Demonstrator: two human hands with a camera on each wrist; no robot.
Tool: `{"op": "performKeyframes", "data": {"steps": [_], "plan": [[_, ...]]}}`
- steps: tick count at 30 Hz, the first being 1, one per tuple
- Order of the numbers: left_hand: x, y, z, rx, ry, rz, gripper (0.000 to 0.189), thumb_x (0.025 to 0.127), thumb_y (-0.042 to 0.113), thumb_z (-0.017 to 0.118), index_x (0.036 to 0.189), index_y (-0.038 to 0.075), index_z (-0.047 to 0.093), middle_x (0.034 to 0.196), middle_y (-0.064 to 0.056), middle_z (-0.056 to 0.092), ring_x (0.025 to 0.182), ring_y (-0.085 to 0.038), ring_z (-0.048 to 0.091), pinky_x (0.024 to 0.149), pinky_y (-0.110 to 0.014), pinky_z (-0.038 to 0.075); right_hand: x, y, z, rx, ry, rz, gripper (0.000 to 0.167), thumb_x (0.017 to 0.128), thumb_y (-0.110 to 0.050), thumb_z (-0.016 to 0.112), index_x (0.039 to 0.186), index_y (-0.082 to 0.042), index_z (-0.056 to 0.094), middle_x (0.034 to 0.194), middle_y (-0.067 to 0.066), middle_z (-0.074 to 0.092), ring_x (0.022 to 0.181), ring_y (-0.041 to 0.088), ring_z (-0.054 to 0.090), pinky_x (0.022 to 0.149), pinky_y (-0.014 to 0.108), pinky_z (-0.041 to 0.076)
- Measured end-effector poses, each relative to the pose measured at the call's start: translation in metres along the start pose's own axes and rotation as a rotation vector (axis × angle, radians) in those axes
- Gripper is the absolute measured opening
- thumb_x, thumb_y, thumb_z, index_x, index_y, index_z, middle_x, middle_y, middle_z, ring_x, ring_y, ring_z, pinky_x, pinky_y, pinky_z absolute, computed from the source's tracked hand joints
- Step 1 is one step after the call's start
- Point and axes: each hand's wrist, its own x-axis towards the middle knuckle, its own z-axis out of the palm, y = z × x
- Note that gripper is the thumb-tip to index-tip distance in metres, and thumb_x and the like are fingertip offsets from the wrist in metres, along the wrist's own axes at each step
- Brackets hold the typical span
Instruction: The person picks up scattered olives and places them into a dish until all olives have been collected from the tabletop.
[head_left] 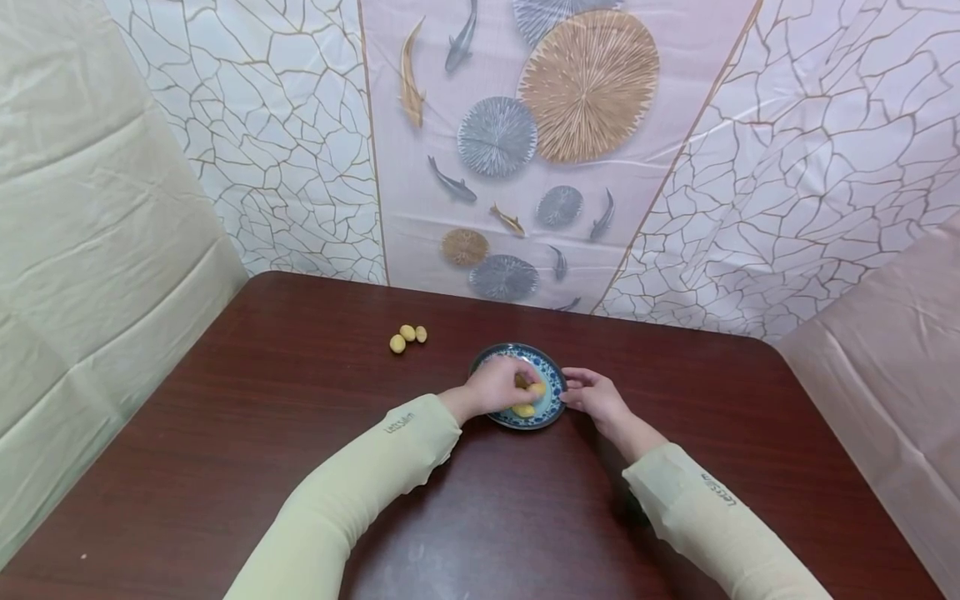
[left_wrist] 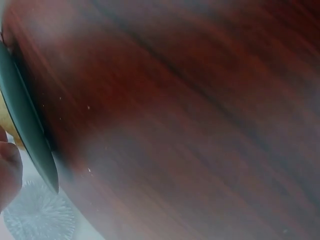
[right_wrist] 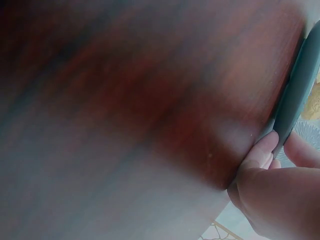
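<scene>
A round plate [head_left: 553, 408] with a blue floral border lies on the table. Over it is my left hand [head_left: 495, 385], pinching a small yellow potato-like piece [head_left: 537, 389] between thumb and fingers. Another yellow piece [head_left: 522, 411] rests on the plate just below that hand. On the plate's right side, my right hand [head_left: 600, 404] grips the rim; the right wrist view shows fingers [right_wrist: 265, 147] on either side of the plate's edge [right_wrist: 296, 90]. Only part of the left hand [left_wrist: 9, 172] shows in the left wrist view, beside the plate's underside [left_wrist: 25, 117].
Three small yellow pieces [head_left: 407, 333] sit together farther back on the left of the dark wooden table [head_left: 247, 433]. Patterned cloth [head_left: 300, 150] hangs behind the table's far edge, with plain cloth [head_left: 75, 250] at the left side.
</scene>
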Motion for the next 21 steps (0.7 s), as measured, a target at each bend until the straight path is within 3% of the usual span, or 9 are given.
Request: {"op": "performKeyframes", "data": {"steps": [6, 13, 21], "plan": [[0.003, 0.003, 0.004, 0.011, -0.024, -0.037, 0.022, 0.082, 0.025, 0.072, 0.1, 0.013, 0.07, 0.097, 0.002, 0.071, 0.093, -0.009, 0.062, 0.084, -0.02, 0.047, -0.001, -0.002, -0.001, -0.018, -0.004, 0.004, 0.049, 0.088, 0.003, 0.056, 0.136, 0.001, 0.043, 0.119, 0.019, 0.053, 0.081, 0.007, 0.057, 0.076, 0.019, 0.052], [0.002, 0.005, 0.004, -0.001, -0.036, -0.056, 0.025, 0.078, 0.025, 0.076, 0.099, 0.012, 0.07, 0.094, 0.001, 0.071, 0.09, -0.01, 0.063, 0.083, -0.02, 0.047, -0.001, -0.001, 0.0, 0.005, -0.013, -0.019, 0.05, 0.087, 0.006, 0.055, 0.135, 0.005, 0.042, 0.11, 0.014, 0.055, 0.076, 0.003, 0.056, 0.069, 0.015, 0.05], [-0.001, -0.002, -0.009, -0.024, 0.028, -0.061, 0.024, 0.081, 0.022, 0.072, 0.102, 0.011, 0.07, 0.097, 0.0, 0.071, 0.091, -0.014, 0.064, 0.081, -0.022, 0.047, -0.002, -0.001, 0.001, 0.009, -0.006, -0.01, 0.051, 0.086, 0.007, 0.055, 0.135, 0.005, 0.042, 0.109, 0.013, 0.055, 0.075, 0.003, 0.055, 0.069, 0.015, 0.05]]}}
